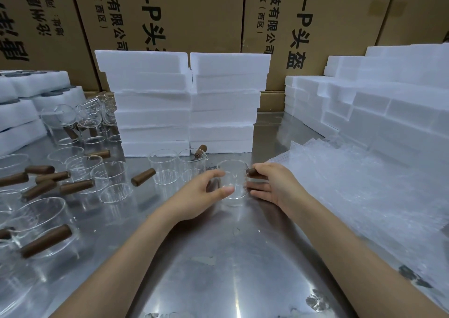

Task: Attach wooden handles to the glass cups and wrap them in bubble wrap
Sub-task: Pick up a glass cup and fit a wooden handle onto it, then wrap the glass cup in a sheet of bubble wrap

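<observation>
1. Fingers and thumb of the left hand (204,193) curl round the left side of a clear glass cup (232,182), the thumb lying across its lower front wall.
2. On the cup's other side the right hand (272,186) pinches a dark wooden handle (252,171) between thumb and upper fingers, its end against the cup's right wall near the rim; the lower fingers stretch out straight toward the cup's base.
3. That cup stands upright on the steel table (218,269), in the middle, just in front of two more upright glass cups (177,167).
4. A second handle (201,150) shows at the far rim of the right one of those two, tilted up toward the foam.
5. Behind them rise two stacks of white foam blocks (189,103), with printed cardboard boxes (170,13) forming the back wall.
6. A pile of bubble wrap sheets (352,184) lies flat on the table just right of the right hand, with more stacked foam pieces (388,99) behind it.
7. To the left lie loose wooden handles (41,179) among several cups, some with handles already fitted, such as the large near cup (36,223) at the left edge.
8. One loose handle (143,176) lies between that group and the two middle cups.
9. Further back on the left, more handled cups (82,120) cluster beside white foam trays (24,99).
</observation>
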The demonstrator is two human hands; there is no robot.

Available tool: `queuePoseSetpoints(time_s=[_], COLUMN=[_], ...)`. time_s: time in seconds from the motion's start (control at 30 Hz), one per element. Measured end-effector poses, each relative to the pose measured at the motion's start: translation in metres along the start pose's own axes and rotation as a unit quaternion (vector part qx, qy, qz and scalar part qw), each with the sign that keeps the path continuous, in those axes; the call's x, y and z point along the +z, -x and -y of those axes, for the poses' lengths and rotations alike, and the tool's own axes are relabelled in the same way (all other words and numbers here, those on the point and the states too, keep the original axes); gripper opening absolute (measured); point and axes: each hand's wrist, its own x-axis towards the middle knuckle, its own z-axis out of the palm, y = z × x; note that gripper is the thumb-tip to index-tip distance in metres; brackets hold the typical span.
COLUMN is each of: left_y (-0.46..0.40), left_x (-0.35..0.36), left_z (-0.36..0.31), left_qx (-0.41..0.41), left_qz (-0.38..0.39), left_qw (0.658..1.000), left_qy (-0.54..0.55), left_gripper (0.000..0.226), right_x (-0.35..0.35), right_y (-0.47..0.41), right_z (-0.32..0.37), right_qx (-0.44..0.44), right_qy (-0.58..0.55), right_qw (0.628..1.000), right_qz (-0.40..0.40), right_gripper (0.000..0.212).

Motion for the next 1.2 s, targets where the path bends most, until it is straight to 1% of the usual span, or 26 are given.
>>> queuePoseSetpoints(time_s=[0.07,0.13,0.2,0.23,0.27,0.3,0.33,0.37,0.43,0.47,0.53,0.6,0.63,0.67,0.7,0.73,0.8,0.83,0.87,0.93,1.0,1.07,1.2], left_y=[-0.001,-0.001,-0.002,-0.002,-0.001,0.001,0.002,0.002,0.002,0.001,0.001,0.003,0.004,0.004,0.005,0.005,0.007,0.007,0.008,0.009,0.010,0.011,0.012], left_x=[0.001,0.002,0.002,0.002,0.002,0.003,0.004,0.005,0.009,0.010,0.011,0.011,0.010,0.010,0.010,0.010,0.010,0.010,0.009,0.008,0.008,0.008,0.006], left_z=[0.001,0.002,0.002,0.002,0.002,0.001,0.000,-0.002,-0.003,-0.004,-0.006,-0.009,-0.011,-0.013,-0.015,-0.017,-0.020,-0.021,-0.022,-0.024,-0.026,-0.027,-0.028], left_qx=[0.004,0.006,0.005,0.003,0.003,0.005,0.010,0.020,0.039,0.046,0.059,0.069,0.074,0.079,0.083,0.086,0.096,0.102,0.106,0.111,0.113,0.116,0.112], left_qz=[0.008,0.014,0.016,0.018,0.018,0.014,0.006,-0.008,-0.041,-0.058,-0.087,-0.102,-0.107,-0.114,-0.124,-0.136,-0.157,-0.164,-0.168,-0.173,-0.180,-0.189,-0.204], left_qw=[1.000,1.000,1.000,1.000,1.000,0.999,0.999,0.998,0.996,0.994,0.992,0.990,0.989,0.987,0.986,0.984,0.980,0.978,0.977,0.976,0.975,0.972,0.968], left_qy=[-0.016,-0.022,-0.017,-0.006,0.010,0.028,0.045,0.058,0.074,0.079,0.072,0.070,0.072,0.074,0.076,0.078,0.080,0.079,0.078,0.075,0.071,0.075,0.091], left_gripper=[0.054,0.056,0.063,0.070,0.079,0.086,0.088,0.084,0.077,0.078,0.081,0.085,0.086,0.088,0.089,0.089,0.088,0.087,0.085,0.083,0.082,0.079,0.071], right_x=[-0.001,0.000,0.002,0.003,0.003,0.003,0.004,0.005,0.009,0.010,0.008,-0.002,-0.008,-0.013,-0.018,-0.023,-0.029,-0.030,-0.031,-0.032,-0.030,-0.027,-0.025], right_y=[0.000,0.001,0.002,0.003,0.004,0.007,0.010,0.013,0.019,0.022,0.027,0.027,0.027,0.026,0.025,0.024,0.023,0.022,0.021,0.020,0.019,0.021,0.020], right_z=[0.001,0.003,0.002,0.001,0.000,-0.001,-0.002,-0.002,0.002,0.006,0.014,0.022,0.025,0.028,0.029,0.029,0.025,0.022,0.020,0.021,0.023,0.025,0.026], right_qx=[0.003,0.002,-0.025,-0.054,-0.093,-0.135,-0.180,-0.229,-0.333,-0.377,-0.446,-0.475,-0.466,-0.441,-0.395,-0.331,-0.188,-0.141,-0.118,-0.130,-0.188,-0.253,-0.301], right_qy=[0.013,0.036,0.107,0.175,0.264,0.351,0.415,0.450,0.459,0.456,0.453,0.459,0.469,0.484,0.508,0.542,0.607,0.617,0.614,0.585,0.555,0.510,0.466], right_qw=[1.000,0.999,0.993,0.981,0.956,0.920,0.881,0.849,0.804,0.782,0.728,0.677,0.661,0.654,0.655,0.660,0.678,0.692,0.707,0.730,0.730,0.732,0.747], right_qz=[-0.010,-0.023,-0.046,-0.063,-0.086,-0.111,-0.136,-0.153,-0.178,-0.196,-0.258,-0.324,-0.354,-0.379,-0.396,-0.401,-0.370,-0.347,-0.331,-0.329,-0.353,-0.374,-0.367], right_gripper=[0.013,0.015,0.021,0.025,0.028,0.031,0.034,0.034,0.029,0.026,0.021,0.023,0.026,0.030,0.034,0.037,0.040,0.040,0.039,0.036,0.033,0.024,0.019])
